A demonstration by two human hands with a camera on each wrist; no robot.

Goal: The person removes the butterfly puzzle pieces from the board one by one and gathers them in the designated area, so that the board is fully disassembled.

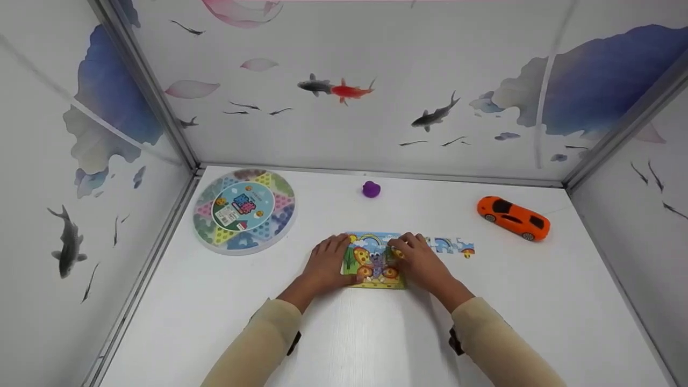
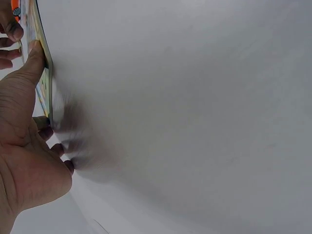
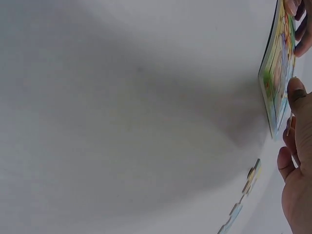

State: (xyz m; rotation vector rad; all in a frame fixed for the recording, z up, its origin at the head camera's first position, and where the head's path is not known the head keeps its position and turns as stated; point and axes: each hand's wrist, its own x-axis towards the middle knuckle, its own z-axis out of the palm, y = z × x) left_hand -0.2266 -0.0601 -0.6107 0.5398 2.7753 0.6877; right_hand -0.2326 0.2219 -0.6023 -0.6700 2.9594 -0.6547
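A colourful jigsaw puzzle point(image 1: 376, 264) with a butterfly and a rainbow lies flat in its frame on the white table. My left hand point(image 1: 328, 265) steadies its left side, the extended thumb pressing on the picture and the fingers along the edge, fingertips near the tabletop in the left wrist view. Over the upper right part of the picture, my right hand point(image 1: 422, 262) pinches a thin puzzle piece point(image 3: 291, 126) between thumb and fingers. Several loose puzzle pieces point(image 1: 444, 245) lie in a row right of the frame, partly behind this hand.
A round board-game box point(image 1: 244, 207) sits at the back left. A small purple toy point(image 1: 371, 189) stands behind the puzzle, and an orange toy car point(image 1: 514, 218) is at the right. Printed wall panels point(image 1: 365, 140) close in the table at the back and sides.
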